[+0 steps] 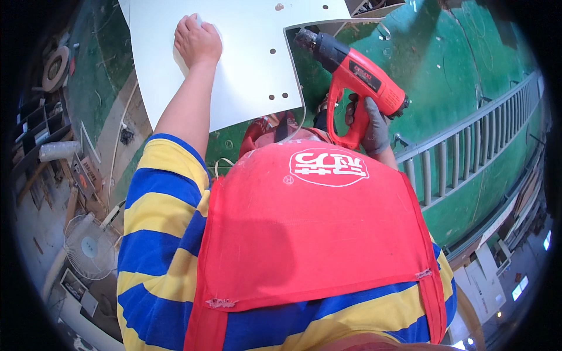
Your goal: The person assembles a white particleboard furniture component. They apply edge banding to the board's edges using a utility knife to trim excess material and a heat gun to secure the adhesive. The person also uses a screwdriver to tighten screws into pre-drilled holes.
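Note:
A white flat panel (246, 52) with several small drilled holes lies on a green-topped bench (433, 64). My left hand (197, 40), bare, presses a small white object against the panel near its top left part. In my right hand (373, 126), which wears a grey glove, is a red and black heat gun (351, 70), held by its handle. Its black nozzle points up and left, just off the panel's right edge. My red apron and striped blue and yellow shirt fill the lower middle of the view.
A long grey aluminium ladder (468, 146) lies along the bench's right side. On the floor at the left stand a white fan (88, 248), wooden offcuts and boxes. A pale cable (120, 140) runs down the bench's left edge.

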{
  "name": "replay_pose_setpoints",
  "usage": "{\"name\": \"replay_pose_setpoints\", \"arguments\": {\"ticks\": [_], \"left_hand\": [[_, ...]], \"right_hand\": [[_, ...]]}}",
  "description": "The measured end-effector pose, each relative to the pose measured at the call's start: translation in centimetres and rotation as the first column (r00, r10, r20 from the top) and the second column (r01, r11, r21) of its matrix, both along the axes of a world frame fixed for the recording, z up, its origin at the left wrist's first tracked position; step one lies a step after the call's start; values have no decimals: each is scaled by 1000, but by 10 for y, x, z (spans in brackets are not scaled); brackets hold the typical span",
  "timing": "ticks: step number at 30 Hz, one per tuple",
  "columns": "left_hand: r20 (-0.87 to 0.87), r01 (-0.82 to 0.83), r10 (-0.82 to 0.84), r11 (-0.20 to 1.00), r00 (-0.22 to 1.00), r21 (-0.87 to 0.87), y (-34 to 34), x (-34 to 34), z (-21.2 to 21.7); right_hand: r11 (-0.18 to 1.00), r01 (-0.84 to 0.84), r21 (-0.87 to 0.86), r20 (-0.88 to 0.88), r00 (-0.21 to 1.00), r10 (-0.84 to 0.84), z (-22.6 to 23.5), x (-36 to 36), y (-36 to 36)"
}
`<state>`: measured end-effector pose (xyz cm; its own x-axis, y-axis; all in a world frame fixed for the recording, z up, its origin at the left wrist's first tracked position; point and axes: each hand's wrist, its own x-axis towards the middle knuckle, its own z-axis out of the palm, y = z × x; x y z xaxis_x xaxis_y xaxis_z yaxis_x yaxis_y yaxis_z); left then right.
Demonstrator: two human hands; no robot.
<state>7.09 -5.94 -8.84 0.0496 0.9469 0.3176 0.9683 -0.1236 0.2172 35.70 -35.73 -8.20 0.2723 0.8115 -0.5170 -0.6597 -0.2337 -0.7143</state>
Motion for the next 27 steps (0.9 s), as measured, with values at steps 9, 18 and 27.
{"name": "replay_pose_setpoints", "arguments": {"ticks": [9, 18, 27], "left_hand": [[1, 17, -18, 996, 1000, 91, 5, -6, -7], [-1, 27, -27, 993, 1000, 111, 7, -8, -7], [-13, 21, -20, 996, 1000, 92, 11, -10, -5]], "right_hand": [[1000, -31, 4, -110, 993, 31, 5, 1, 6], [999, -46, -18, -227, 973, 41, -8, 6, 1], [998, -65, 18, -289, 955, 67, -14, 6, 0]]}}
